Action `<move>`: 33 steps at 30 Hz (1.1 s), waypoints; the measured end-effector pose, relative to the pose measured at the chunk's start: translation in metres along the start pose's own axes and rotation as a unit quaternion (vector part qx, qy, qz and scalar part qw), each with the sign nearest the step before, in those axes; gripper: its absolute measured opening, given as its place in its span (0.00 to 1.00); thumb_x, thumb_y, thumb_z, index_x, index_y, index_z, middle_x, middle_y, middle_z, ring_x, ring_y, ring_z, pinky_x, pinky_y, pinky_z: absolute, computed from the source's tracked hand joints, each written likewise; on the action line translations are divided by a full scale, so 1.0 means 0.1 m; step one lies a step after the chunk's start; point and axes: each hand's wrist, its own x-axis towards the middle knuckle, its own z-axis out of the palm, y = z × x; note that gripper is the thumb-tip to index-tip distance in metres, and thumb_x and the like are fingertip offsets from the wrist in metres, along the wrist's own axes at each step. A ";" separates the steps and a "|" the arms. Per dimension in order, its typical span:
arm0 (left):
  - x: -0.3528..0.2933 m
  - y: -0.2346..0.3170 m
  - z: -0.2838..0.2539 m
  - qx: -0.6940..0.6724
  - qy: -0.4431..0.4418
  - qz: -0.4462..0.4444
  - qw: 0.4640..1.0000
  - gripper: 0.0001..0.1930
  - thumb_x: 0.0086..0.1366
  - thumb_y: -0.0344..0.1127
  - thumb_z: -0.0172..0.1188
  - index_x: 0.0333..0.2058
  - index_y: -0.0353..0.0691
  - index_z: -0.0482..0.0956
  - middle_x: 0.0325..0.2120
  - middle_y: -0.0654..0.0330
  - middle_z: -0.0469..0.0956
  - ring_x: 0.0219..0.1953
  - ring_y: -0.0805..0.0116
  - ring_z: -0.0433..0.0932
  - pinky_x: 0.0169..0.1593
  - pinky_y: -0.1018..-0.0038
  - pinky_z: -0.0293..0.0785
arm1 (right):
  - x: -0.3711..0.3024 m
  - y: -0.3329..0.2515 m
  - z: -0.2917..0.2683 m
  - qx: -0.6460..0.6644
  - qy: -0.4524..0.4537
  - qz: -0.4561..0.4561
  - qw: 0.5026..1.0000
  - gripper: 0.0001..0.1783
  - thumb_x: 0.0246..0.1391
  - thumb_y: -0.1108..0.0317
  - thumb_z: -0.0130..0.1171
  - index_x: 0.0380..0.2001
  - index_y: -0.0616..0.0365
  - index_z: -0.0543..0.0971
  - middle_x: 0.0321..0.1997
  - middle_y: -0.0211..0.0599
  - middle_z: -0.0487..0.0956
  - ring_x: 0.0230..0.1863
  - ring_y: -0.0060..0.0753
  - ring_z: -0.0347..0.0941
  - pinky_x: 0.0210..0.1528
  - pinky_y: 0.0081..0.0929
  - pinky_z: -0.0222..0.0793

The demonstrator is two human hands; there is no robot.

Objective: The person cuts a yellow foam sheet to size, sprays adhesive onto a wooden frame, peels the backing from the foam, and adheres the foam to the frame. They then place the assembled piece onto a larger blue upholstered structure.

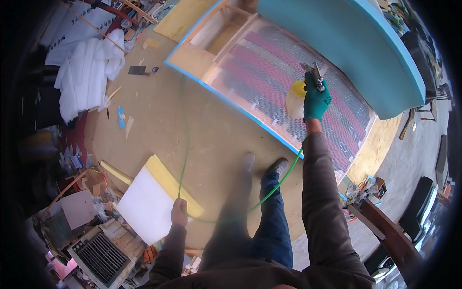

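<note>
Left of sprayer [317, 79]; lettering [91, 21] (dark)

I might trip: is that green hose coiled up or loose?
Loose: the green hose shows as one wide, open curve, held by the left hand.

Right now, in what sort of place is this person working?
It looks like an upholstery or furniture workshop, perhaps for sofas: the right hand holds a spray gun over a wide wooden frame, and a curved, blue-green, foam-like panel stands along that frame.
</note>
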 end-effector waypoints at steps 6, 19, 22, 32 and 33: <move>0.06 -0.04 -0.04 -0.008 -0.009 -0.029 1.000 0.11 0.82 0.39 0.58 0.47 0.36 0.79 0.41 0.41 0.82 0.45 0.39 0.82 0.50 0.54 0.78 | 0.13 -0.04 0.12 -0.011 0.008 -0.002 1.000 0.21 0.66 0.45 0.73 0.40 0.54 0.89 0.29 0.34 0.86 0.32 0.29 0.82 0.39 0.35 0.75; 0.17 -0.09 -0.06 -0.011 -0.017 -0.015 1.000 0.11 0.80 0.39 0.60 0.47 0.35 0.79 0.42 0.40 0.82 0.45 0.39 0.83 0.50 0.54 0.79 | 0.24 -0.17 0.25 -0.061 0.020 0.015 0.998 0.23 0.64 0.45 0.74 0.44 0.54 0.92 0.32 0.32 0.90 0.36 0.26 0.87 0.44 0.33 0.77; 0.16 -0.12 -0.05 -0.016 -0.021 -0.021 0.999 0.12 0.80 0.40 0.60 0.47 0.35 0.79 0.42 0.41 0.83 0.46 0.40 0.83 0.51 0.54 0.79 | 0.25 -0.16 0.27 -0.073 0.020 0.011 0.997 0.23 0.64 0.44 0.74 0.43 0.55 0.92 0.33 0.32 0.90 0.36 0.26 0.87 0.44 0.33 0.77; 0.10 -0.19 -0.01 -0.017 -0.019 -0.030 0.999 0.12 0.79 0.39 0.61 0.47 0.34 0.79 0.42 0.41 0.83 0.47 0.40 0.83 0.52 0.54 0.79 | 0.09 -0.09 0.28 -0.068 -0.023 -0.005 0.997 0.22 0.66 0.47 0.73 0.43 0.57 0.92 0.32 0.34 0.90 0.35 0.25 0.87 0.41 0.31 0.77; 0.09 -0.20 -0.01 -0.015 -0.023 -0.042 0.999 0.12 0.79 0.39 0.61 0.47 0.34 0.79 0.42 0.41 0.83 0.46 0.41 0.83 0.52 0.54 0.80 | 0.06 -0.07 0.29 -0.074 -0.031 -0.004 0.997 0.22 0.66 0.47 0.73 0.43 0.58 0.92 0.32 0.34 0.90 0.35 0.25 0.87 0.41 0.31 0.77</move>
